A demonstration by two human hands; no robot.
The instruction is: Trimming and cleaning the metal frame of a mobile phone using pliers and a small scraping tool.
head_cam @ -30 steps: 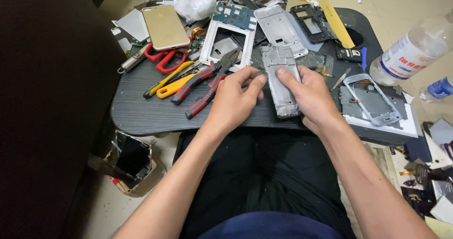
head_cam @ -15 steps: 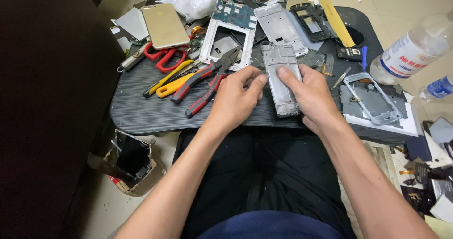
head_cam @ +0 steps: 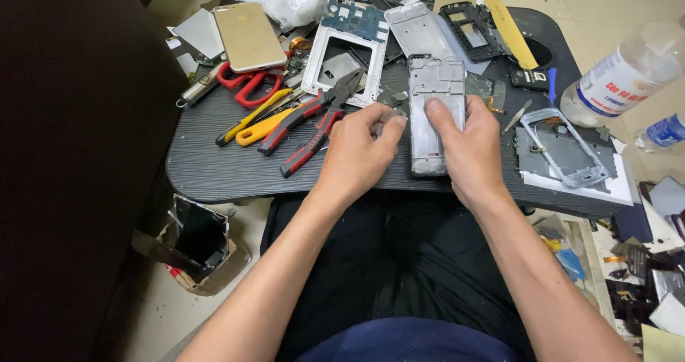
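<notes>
cluttered with pliers and phone shells, the dark surface carries a grey phone frame, long axis pointing away from the person, right hand clamped along its edge, left hand pinching beside its left edge.
</notes>
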